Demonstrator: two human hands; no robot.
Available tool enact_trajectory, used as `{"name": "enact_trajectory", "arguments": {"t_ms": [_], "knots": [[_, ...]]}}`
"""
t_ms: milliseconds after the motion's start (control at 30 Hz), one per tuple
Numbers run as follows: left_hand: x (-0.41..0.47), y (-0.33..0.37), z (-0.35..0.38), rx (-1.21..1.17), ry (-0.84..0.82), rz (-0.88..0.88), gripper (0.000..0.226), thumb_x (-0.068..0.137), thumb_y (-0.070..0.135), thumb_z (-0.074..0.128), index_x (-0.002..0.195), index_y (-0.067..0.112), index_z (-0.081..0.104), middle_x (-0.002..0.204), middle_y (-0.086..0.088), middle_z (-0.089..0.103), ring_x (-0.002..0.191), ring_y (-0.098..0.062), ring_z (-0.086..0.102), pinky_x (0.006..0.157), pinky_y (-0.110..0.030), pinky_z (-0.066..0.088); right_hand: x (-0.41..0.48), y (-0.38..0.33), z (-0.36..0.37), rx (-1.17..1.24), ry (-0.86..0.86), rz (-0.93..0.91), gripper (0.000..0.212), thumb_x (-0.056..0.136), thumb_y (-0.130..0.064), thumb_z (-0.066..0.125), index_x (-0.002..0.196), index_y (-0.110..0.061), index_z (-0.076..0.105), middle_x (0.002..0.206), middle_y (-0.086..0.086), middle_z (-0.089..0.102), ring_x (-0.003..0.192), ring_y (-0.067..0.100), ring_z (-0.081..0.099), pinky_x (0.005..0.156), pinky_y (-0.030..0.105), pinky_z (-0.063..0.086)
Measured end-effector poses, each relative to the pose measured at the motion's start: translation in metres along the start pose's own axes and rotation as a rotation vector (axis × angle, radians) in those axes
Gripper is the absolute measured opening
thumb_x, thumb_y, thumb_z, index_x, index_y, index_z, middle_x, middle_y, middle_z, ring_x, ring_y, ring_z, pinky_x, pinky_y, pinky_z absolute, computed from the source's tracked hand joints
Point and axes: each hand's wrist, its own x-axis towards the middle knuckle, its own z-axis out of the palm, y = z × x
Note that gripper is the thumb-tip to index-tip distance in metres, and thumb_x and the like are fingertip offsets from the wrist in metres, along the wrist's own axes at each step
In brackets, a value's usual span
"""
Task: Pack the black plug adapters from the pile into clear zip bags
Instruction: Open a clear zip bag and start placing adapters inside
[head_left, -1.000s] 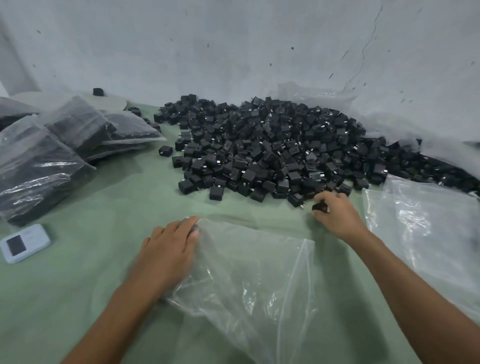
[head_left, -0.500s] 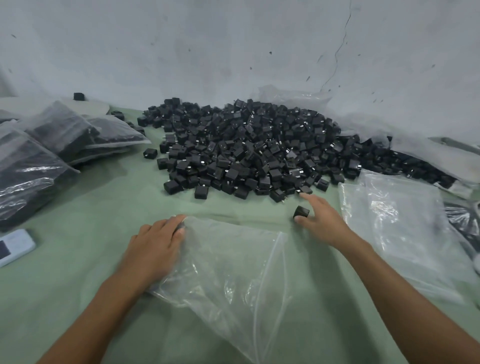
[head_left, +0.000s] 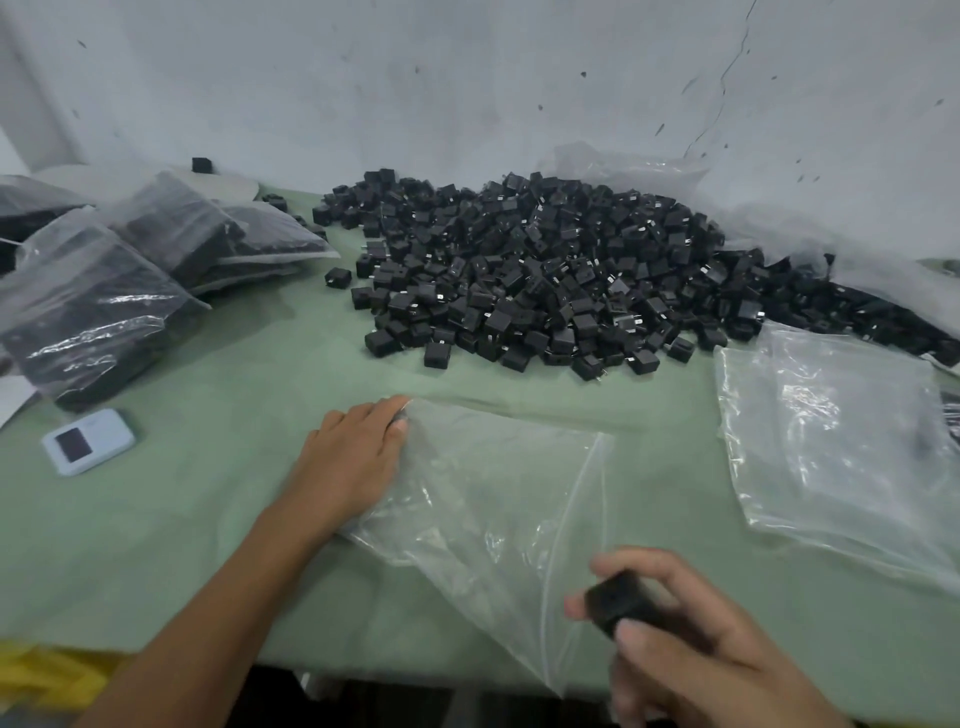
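- Head view: the right hand (head_left: 691, 654) has come back from the edge of the pile (head_left: 545, 280), where it was reaching a second ago, and now hangs over the near corner of the clear zip bag (head_left: 498, 493), its grip closed round one black plug adapter (head_left: 618, 605); the hand is blurred with motion
- Left hand (head_left: 353, 457) stays on the bag's far-left corner, fingers laid over the film; whether its grip pinches the plastic or only presses it down cannot be told
- That puts the adapter right at the bag's zip edge, which runs down the bag's right side, so the drop into the bag looks like the next move; the bag appears to hold nothing yet, and the packing of this bag seems barely begun
- Count, task items: one adapter in hand, one bag being worked, and a pile of loose adapters far too many to number against the wall, with a stray adapter (head_left: 337, 276) just off its left side
- Count, other items: at least three filled bags (head_left: 88, 312) stacked at the left of the green surface (head_left: 208, 493), a flat stack of empty bags (head_left: 841, 452) at the right whose number cannot be read, and one small white device (head_left: 88, 440) near the left edge
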Motion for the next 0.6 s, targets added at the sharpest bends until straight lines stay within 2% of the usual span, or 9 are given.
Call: {"name": "enact_trajectory", "arguments": {"t_ms": [67,167,233,300,367,433,500,600], "knots": [[-0.001,0.001,-0.001,0.001,-0.005,0.003,0.043,0.103,0.048,0.021,0.144,0.045,0.033,0.147,0.008,0.047,0.125,-0.028,0.043,0.106,-0.045,0.034,0.023,0.006,0.025,0.219,0.089,0.055,0.034,0.075,-0.017,0.079,0.109,-0.02,0.076,0.108,0.021,0.07,0.067,0.028,0.063,0.065,0.034,0.057],[-0.002,0.001,-0.003,-0.01,-0.011,0.018,0.042,0.104,0.047,0.021,0.144,0.044,0.034,0.146,0.009,0.048,0.125,-0.026,0.044,0.107,-0.044,0.035,0.052,-0.005,0.036,0.427,0.204,0.12,0.033,0.083,-0.022,0.06,0.109,-0.012,0.077,0.103,0.021,0.065,0.071,0.026,0.064,0.068,0.035,0.062],[-0.002,0.001,-0.003,-0.012,-0.012,0.034,0.041,0.104,0.046,0.021,0.143,0.045,0.034,0.145,0.01,0.049,0.124,-0.024,0.044,0.107,-0.044,0.035,0.057,-0.01,0.024,0.396,0.326,0.032,0.03,0.089,-0.022,0.055,0.107,-0.01,0.077,0.101,0.018,0.067,0.061,0.021,0.059,0.054,0.031,0.057],[-0.003,0.001,-0.002,-0.017,0.005,0.037,0.04,0.105,0.046,0.022,0.142,0.045,0.035,0.145,0.011,0.049,0.123,-0.025,0.044,0.106,-0.043,0.036,0.054,-0.01,0.008,0.346,0.432,-0.016,0.029,0.092,-0.018,0.055,0.109,-0.007,0.075,0.097,0.017,0.069,0.057,0.019,0.056,0.048,0.027,0.051],[-0.003,0.0,-0.002,-0.018,0.02,0.036,0.04,0.105,0.046,0.023,0.142,0.045,0.035,0.144,0.011,0.049,0.122,-0.025,0.044,0.105,-0.042,0.036,0.052,-0.003,0.0,0.415,0.383,0.045,0.032,0.084,-0.014,0.059,0.11,-0.001,0.074,0.099,0.019,0.071,0.064,0.021,0.064,0.055,0.027,0.058],[-0.002,0.0,-0.001,-0.015,0.022,0.04,0.039,0.105,0.045,0.023,0.142,0.044,0.036,0.144,0.011,0.049,0.122,-0.025,0.044,0.104,-0.042,0.036,0.059,0.003,0.007,0.49,0.317,0.097,0.033,0.078,-0.007,0.062,0.108,0.001,0.074,0.106,0.022,0.072,0.082,0.025,0.072,0.068,0.031,0.062],[-0.003,0.0,-0.001,-0.016,0.017,0.04,0.039,0.105,0.045,0.023,0.142,0.045,0.035,0.144,0.011,0.049,0.123,-0.025,0.044,0.104,-0.042,0.035,0.074,0.003,0.018,0.523,0.307,0.096,0.03,0.083,0.002,0.062,0.111,0.001,0.072,0.11,0.021,0.072,0.098,0.026,0.073,0.076,0.033,0.061],[-0.003,0.001,-0.002,-0.019,0.01,0.036,0.039,0.105,0.045,0.023,0.143,0.045,0.035,0.146,0.011,0.048,0.124,-0.025,0.043,0.105,-0.042,0.033,0.103,-0.004,0.022,0.663,0.431,0.118,0.022,0.094,0.01,0.051,0.113,0.008,0.063,0.11,0.025,0.07,0.097,0.028,0.072,0.076,0.034,0.062]]}}
